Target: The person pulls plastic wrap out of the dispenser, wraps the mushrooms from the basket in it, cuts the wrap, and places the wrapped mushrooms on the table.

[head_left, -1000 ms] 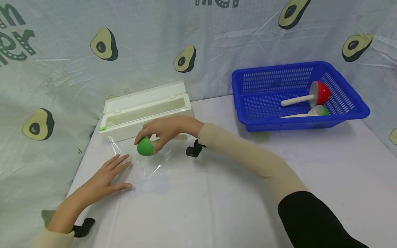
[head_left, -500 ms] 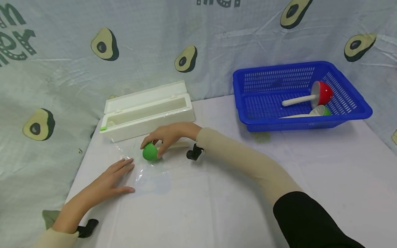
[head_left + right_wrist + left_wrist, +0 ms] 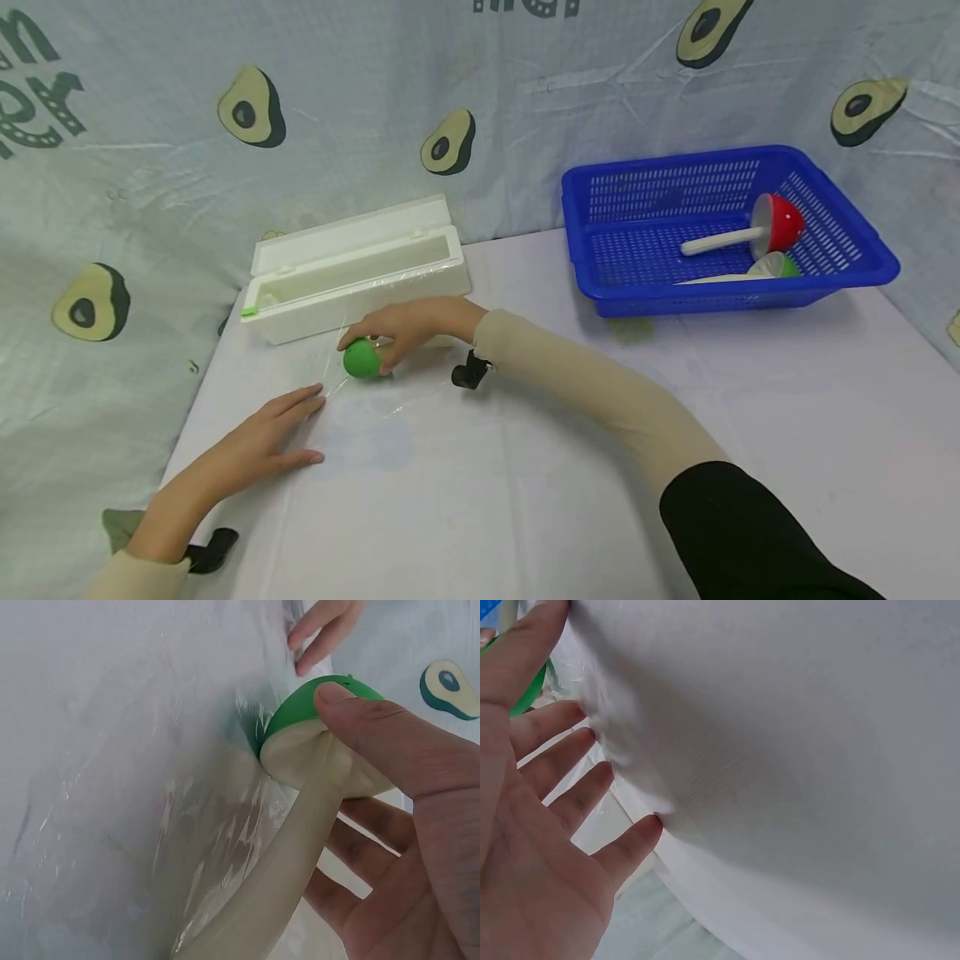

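My right hand point(image 3: 405, 327) grips a mushroom-shaped piece with a green cap point(image 3: 361, 358) and a long cream stem. In the right wrist view the thumb presses on the rounded cap, with fingers under its rim; the stem point(image 3: 274, 877) slants over glossy clear plastic film point(image 3: 214, 855). This thin film spreads from a long white box point(image 3: 360, 304) behind the hand, whose lid stands raised. To the left, my left hand point(image 3: 258, 437) rests with spread fingers, fingertips right at the tabletop near the film's edge. The left wrist view shows its palm point(image 3: 547, 877), holding nothing.
A blue perforated basket point(image 3: 637, 300) stands at the back right. In it lie a red-capped mushroom-shaped piece point(image 3: 786, 225) and a green-capped one point(image 3: 789, 268). A green slider point(image 3: 249, 312) sits at the box's left end. Avocado-print cloth hangs behind the white table.
My right hand has shifted slightly right and toward me with the green-capped piece, then nearly stops. The left hand has lowered a little, and the film's creases have shifted.
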Tool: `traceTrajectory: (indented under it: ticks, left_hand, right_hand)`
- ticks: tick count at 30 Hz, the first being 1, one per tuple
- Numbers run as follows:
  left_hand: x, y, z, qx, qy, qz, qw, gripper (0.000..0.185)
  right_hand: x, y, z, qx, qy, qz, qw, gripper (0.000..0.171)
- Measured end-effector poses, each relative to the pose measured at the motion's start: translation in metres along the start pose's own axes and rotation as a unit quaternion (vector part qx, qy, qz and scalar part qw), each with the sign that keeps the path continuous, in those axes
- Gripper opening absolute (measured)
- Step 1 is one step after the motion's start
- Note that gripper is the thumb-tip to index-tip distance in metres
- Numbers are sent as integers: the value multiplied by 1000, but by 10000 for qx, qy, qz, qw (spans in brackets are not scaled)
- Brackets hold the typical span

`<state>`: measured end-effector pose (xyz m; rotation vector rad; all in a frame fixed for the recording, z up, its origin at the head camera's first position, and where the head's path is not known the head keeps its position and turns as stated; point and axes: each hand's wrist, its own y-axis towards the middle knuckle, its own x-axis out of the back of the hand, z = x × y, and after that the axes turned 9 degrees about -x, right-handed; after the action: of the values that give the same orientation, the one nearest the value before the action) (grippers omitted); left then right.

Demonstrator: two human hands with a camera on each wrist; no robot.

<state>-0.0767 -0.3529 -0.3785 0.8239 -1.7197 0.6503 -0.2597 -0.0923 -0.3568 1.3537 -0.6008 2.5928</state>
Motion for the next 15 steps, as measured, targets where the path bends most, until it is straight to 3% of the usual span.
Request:
traceTrajectory:
  ticks: [2, 5, 10, 12, 15]
  left_hand:
    - [0, 1, 0, -177, 143, -136, 9996, 70]
    - [-1, 3, -1, -565, 539, -629, 9950, 58]
    - [0, 12, -2, -1172, 962, -1625, 9750, 41]
    - [2, 16, -2, -1312, 937, -1850, 9694, 36]
    - [3, 19, -5, -1281, 846, -1964, 9684, 33]
  right_hand:
    - [-1, -2, 0, 36, -86, -74, 9999, 70]
    - [-1, -6, 0, 66, -212, -173, 9996, 69]
    - [-1, -12, 2, 137, -316, -208, 9992, 65]
    - [-3, -12, 3, 165, -304, -184, 9992, 65]
    - [-6, -12, 4, 146, -273, -132, 9994, 65]
